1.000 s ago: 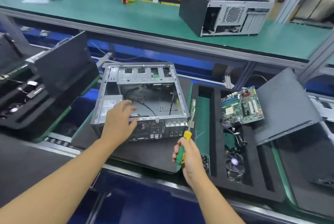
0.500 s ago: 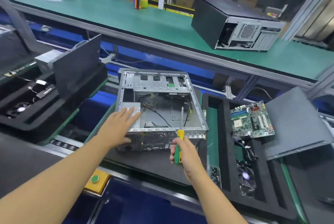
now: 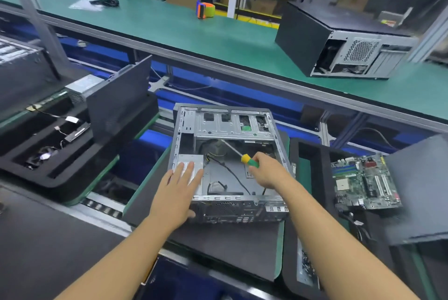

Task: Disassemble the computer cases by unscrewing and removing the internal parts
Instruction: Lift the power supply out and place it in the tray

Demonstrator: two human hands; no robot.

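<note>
— So, which step is this?
— Unscrewing inside the computer case (image 3: 228,161), I'd judge. The right hand (image 3: 269,173) is clenched round the green-and-yellow handle of the screwdriver (image 3: 249,160). The left hand (image 3: 174,190) lies flat, fingers straight, on the silver power supply (image 3: 191,166) in the near-left corner, grasping nothing.
— Where's the case?
— On the dark mat (image 3: 230,249) in front of the person, open side up. Its long axis runs away from them, with the port panel nearest and the drive bays at the far end.
— And the tool?
— Slanted. The shaft points away and leftward, with the tip low by the far inner wall under the bays. Whether it sits in a screw, I can't tell.
— Next?
— Probably seat the tip squarely, then turn while the left hand steadies the box. The motherboard (image 3: 363,181) already lies in the foam tray (image 3: 322,202) at right.
</note>
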